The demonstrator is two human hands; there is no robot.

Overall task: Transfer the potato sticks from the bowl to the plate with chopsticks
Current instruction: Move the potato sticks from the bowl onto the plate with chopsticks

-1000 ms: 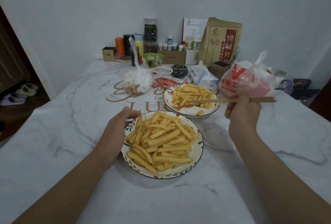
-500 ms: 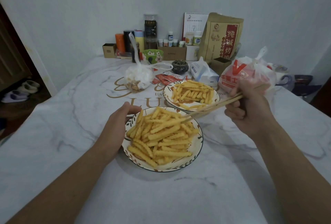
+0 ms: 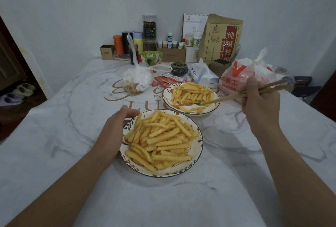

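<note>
Two chopsticks in right hand

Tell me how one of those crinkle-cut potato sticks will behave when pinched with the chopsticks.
The potato sticks look straight and rigid where they bridge one another, so probably stiff, not floppy. Thin and dry-looking, so likely light and apt to snap under a hard pinch. Their ridged sides should give the chopsticks some bite.
</note>
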